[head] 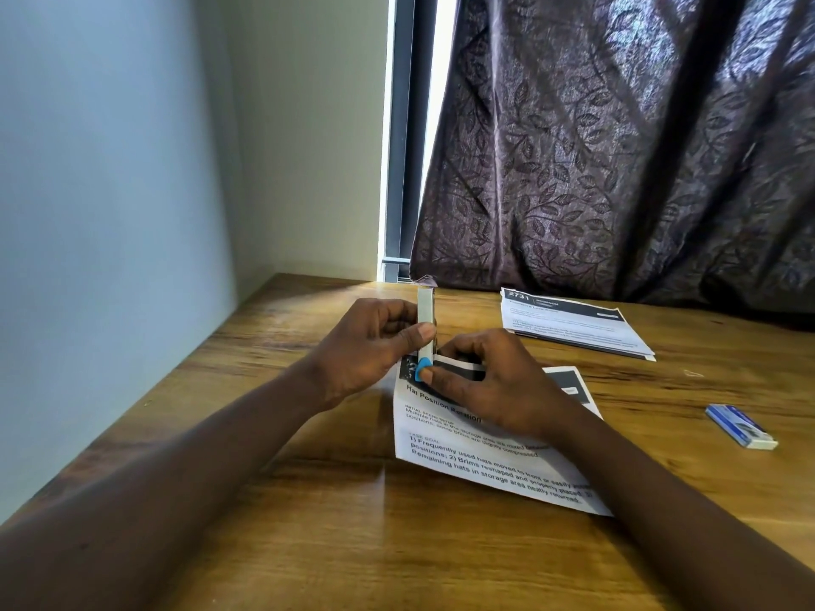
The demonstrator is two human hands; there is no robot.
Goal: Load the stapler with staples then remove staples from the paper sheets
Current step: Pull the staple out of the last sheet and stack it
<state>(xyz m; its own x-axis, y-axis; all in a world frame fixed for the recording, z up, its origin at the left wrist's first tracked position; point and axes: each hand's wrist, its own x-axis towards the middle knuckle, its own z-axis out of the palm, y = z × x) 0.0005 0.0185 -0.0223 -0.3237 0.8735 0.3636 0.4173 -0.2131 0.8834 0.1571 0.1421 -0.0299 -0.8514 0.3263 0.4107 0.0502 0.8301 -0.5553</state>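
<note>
Two paper stacks (569,321) and staple box (741,426) flank upright stapler (426,319).

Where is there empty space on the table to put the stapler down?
Bare wood lies left of the printed sheets, toward the wall, and along the near edge between the forearms. A smaller patch sits between the far paper stack and the staple box. The middle is crowded with hands and stapler.

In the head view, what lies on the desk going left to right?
Left hand gripping the upright stapler → right hand on the near printed sheet → far stack of sheets → staple box.
</note>
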